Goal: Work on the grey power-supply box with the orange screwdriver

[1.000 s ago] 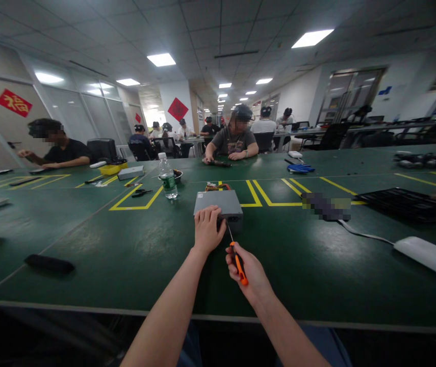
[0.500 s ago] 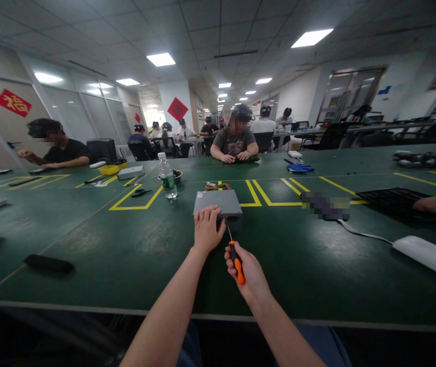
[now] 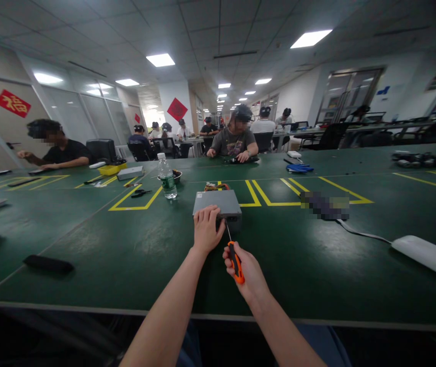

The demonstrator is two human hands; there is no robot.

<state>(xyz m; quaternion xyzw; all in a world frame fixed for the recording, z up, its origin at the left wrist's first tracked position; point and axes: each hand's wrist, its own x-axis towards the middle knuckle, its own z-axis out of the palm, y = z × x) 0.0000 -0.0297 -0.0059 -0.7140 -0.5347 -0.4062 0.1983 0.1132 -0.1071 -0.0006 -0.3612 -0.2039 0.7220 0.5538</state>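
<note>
A grey metal computer power supply lies on the green table in front of me, its socket side facing me and a bundle of coloured cables behind it. My left hand grips its near left part, fingers over the top and thumb at the front face. In my right hand is a screwdriver with an orange and black handle, the fingers closed round it. Its thin shaft points up and away, and the tip meets the front face near my left thumb. The exact contact spot is too small to make out.
A water bottle stands beyond the power supply, beside a bowl. On the left lies a black case; on the right, a blurred dark object and a white power strip. A person sits opposite.
The screwdriver handle has turned slightly in my right hand. At the right, a black slatted panel and another person's hand have left the view. The person opposite has moved a hand aside.
</note>
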